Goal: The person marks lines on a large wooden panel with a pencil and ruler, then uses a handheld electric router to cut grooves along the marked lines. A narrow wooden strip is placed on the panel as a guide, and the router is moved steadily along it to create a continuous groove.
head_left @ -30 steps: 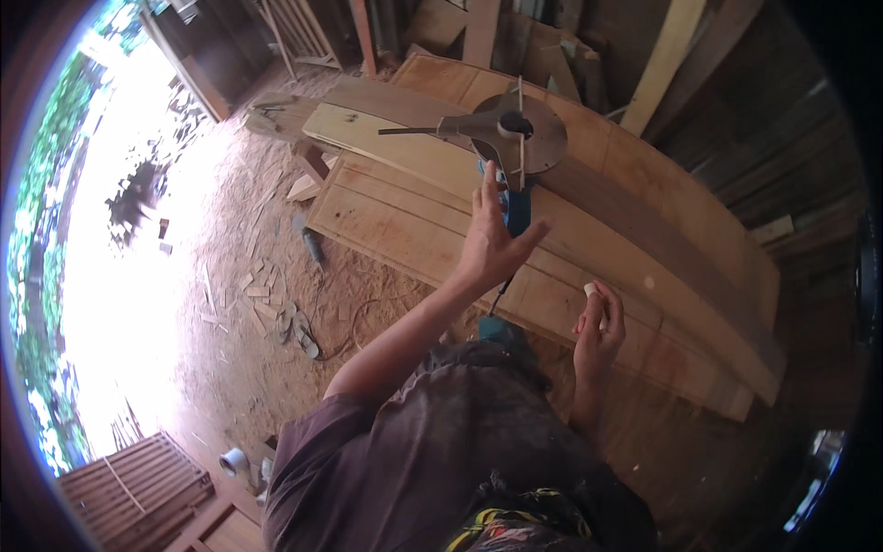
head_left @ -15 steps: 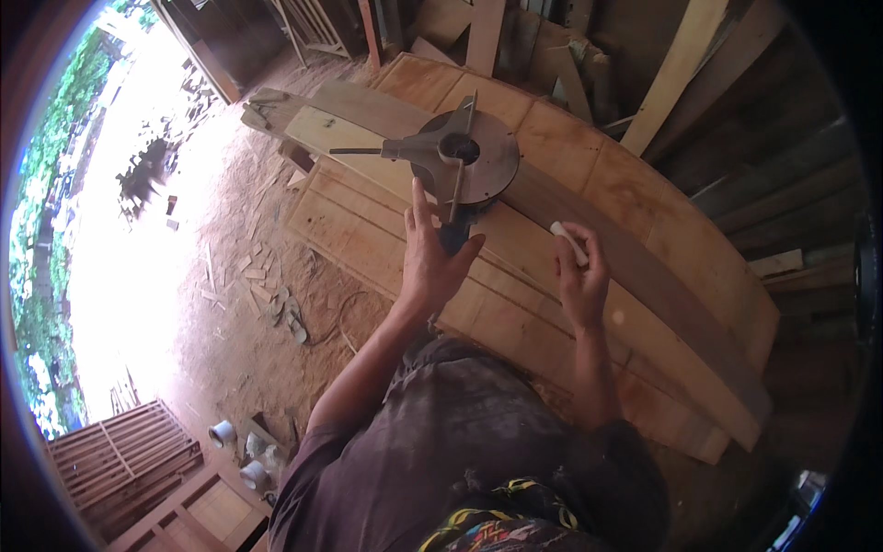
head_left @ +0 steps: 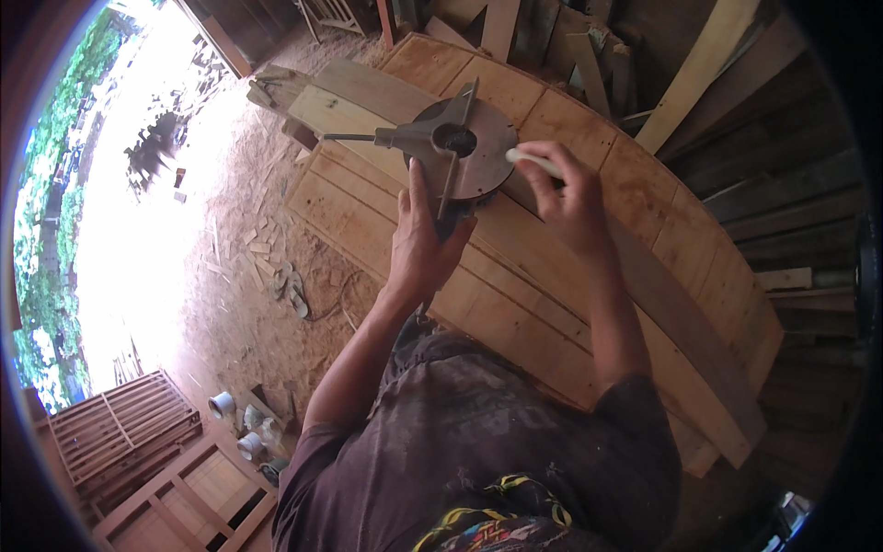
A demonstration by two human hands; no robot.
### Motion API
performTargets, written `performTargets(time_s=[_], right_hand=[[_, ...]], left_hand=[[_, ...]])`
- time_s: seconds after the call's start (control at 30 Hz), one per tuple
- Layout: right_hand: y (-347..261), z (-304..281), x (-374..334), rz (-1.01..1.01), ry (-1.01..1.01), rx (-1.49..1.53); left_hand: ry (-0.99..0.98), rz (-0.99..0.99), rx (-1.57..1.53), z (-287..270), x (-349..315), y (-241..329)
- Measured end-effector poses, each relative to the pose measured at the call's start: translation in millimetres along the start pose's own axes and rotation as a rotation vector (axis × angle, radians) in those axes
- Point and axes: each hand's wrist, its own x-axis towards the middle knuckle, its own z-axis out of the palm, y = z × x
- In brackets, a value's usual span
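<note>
An upside-down wood router point(head_left: 489, 156) rests on the boards, its round metal base plate facing up, with a metal guide fixed across it. My left hand point(head_left: 425, 244) is around its near side, the forefinger lying along the plate's edge and the thumb by the dark body. Part of that grip is hidden. Between the thumb and fingers of my right hand point(head_left: 578, 198) is a short white stick point(head_left: 541, 164), perhaps chalk or wax. Its tip is at the right rim of the plate; whether they touch I cannot tell.
Long planks point(head_left: 644, 345) lie across a panelled wooden door point(head_left: 570, 129) under the router. Lumber point(head_left: 704, 69) leans at the far right. Wood scraps and sandals point(head_left: 292, 290) lie on the dirt floor at left, with cans point(head_left: 222, 404) and a slatted frame point(head_left: 124, 431) nearer me.
My right hand has moved up and left with the white stick, to the router's plate. My left hand has closed in against the router's side. The view has shifted slightly.
</note>
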Motion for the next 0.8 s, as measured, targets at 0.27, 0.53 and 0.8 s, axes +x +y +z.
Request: performTargets(time_s=[0.27,0.53,0.8], right_hand=[[15.0,12.3,61.6,-0.075,-0.275,-0.291],[13.5,9.1,74.9,-0.209,-0.341,-0.407],[14.9,8.2,75.2,-0.263,-0.440,-0.430]], left_hand=[[0.000,0.093,0.012,4.8,3.1,-6.6],[0.012,0.120,0.007,7.0,1.6,-9.6],[0.007,0.114,0.025,7.5,0.0,-9.9]])
